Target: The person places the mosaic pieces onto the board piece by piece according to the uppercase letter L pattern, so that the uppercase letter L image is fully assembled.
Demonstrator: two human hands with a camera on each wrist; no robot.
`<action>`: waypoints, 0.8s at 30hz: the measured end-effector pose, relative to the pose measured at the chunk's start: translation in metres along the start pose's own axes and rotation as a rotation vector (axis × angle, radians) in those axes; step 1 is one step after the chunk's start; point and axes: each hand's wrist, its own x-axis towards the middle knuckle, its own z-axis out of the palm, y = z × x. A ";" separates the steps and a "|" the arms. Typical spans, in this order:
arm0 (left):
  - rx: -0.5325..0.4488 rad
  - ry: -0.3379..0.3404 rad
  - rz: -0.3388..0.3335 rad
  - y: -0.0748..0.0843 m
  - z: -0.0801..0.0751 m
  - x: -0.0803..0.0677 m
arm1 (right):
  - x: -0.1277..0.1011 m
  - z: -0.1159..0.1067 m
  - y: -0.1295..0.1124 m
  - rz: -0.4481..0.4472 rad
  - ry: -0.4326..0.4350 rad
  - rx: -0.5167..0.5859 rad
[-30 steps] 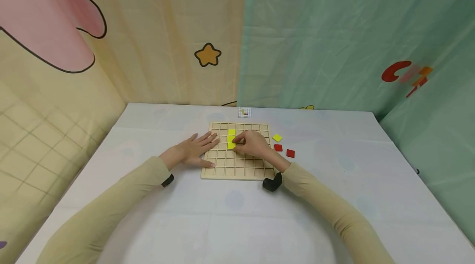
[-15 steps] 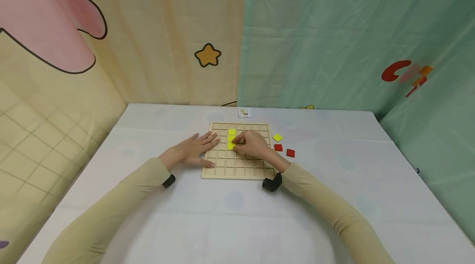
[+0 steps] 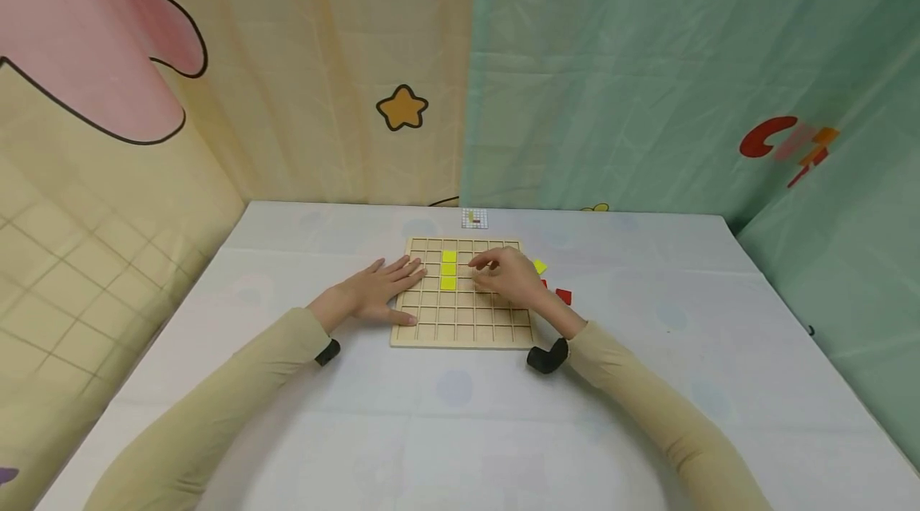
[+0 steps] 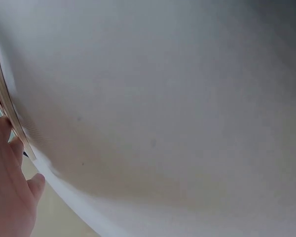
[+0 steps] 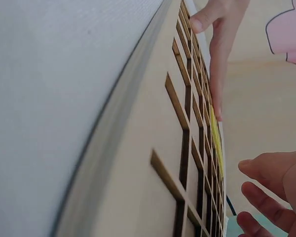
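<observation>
Left hand (image 3: 374, 291) lies spread on the grid board (image 3: 463, 329); right hand (image 3: 510, 275), loosely parted, empty, partly hides a yellow tile (image 3: 541, 266).

1. All around your left hand (image 3: 377, 291) and your right hand (image 3: 509, 278) spreads a white tabletop (image 3: 431, 447), marked with faint round spots (image 3: 454, 388).
2. Beyond your left hand hangs a cream curtain (image 3: 309, 96), bearing an orange star (image 3: 402, 108) outlined in dark.
3. Far to that hand's left you have a big pink shape (image 3: 86, 56) — black-edged, cut by the frame — and, lower, a grid of lines (image 3: 61, 258).
4. Beyond your right hand stretches a green curtain (image 3: 611, 80), its red print (image 3: 766, 137) far to that hand's right.
5. Low behind your right hand, a little yellow print (image 3: 596, 207) meets the tabletop's back edge.
</observation>
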 end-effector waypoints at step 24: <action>-0.022 0.021 0.000 0.003 -0.002 -0.005 | -0.021 -0.055 0.065 0.316 0.103 0.000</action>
